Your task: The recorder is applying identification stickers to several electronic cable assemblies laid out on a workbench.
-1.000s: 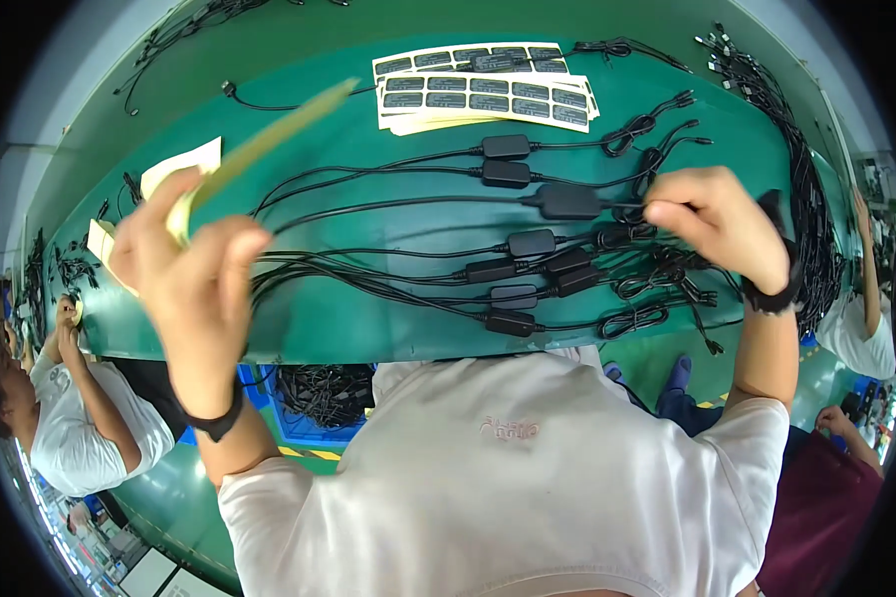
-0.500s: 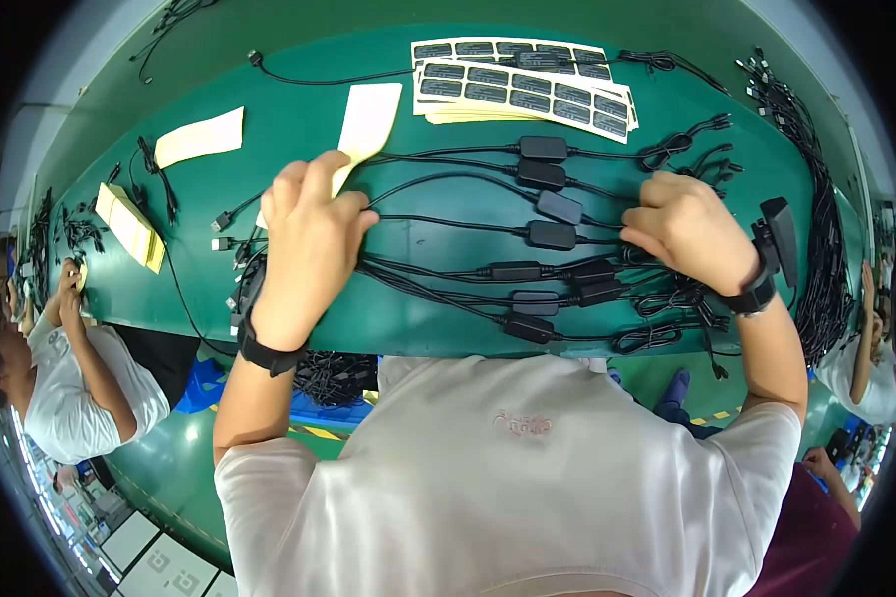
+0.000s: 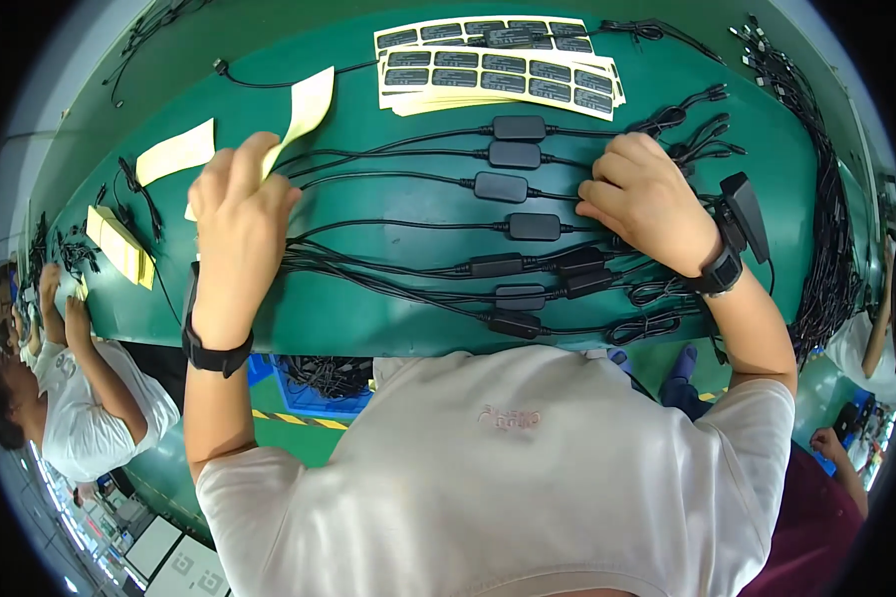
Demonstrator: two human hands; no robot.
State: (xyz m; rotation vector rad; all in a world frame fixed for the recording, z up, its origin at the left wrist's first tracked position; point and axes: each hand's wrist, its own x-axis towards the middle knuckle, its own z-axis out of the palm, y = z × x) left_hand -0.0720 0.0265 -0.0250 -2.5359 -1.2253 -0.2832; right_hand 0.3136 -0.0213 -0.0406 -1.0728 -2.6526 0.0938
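A black cable with a rectangular black plastic box (image 3: 501, 186) lies between the person's two hands, its box flat on the green tabletop (image 3: 398, 336), third from the far side of a spread of similar cables. The hands are well apart. The right hand (image 3: 642, 194) is curled to the right of the box, thumb and forefinger pinching the cable where it runs under them. The left hand (image 3: 239, 214) grips a pale yellow paper strip (image 3: 311, 104), which rises from its fingers toward the far side; whether it also holds the cable cannot be told.

On the far side lie white label sheets (image 3: 505, 65) bearing dark rectangular labels, their print too small to make out. Pink embroidered lettering (image 3: 510, 418) on the person's white shirt is not clear enough to read.

The hands cover parts of several cables. Farther left are a flat yellow paper piece (image 3: 176, 151) and a folded yellow paper stack (image 3: 119, 246). A thick black cable bundle (image 3: 811, 214) runs along the right. A blue bin (image 3: 299, 397) of black cables sits below the near edge, and a co-worker in a white shirt (image 3: 100, 418) is at the left.
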